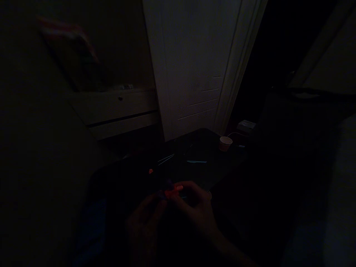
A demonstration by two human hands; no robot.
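In dim light, both hands meet over the near part of a dark table. My right hand (196, 207) pinches a small orange-red figure (171, 192) between thumb and fingers; a paler orange stub sticks out on its right. My left hand (146, 213) has its fingers closed on a dark purplish part at the figure's left side. Whether that part is joined to the orange one is too dark to tell. Beyond the hands lie a small orange lump (150, 171), thin metal tweezers (166, 159) and a light blue plastic knife (197, 161).
A paper cup (225, 144) stands near the table's far right corner, with a thin white cable behind it. The dark table (178, 172) backs toward a white door (194, 66). Drawers (119, 109) stand at the left, and a bluish flat object (91, 226) is at lower left.
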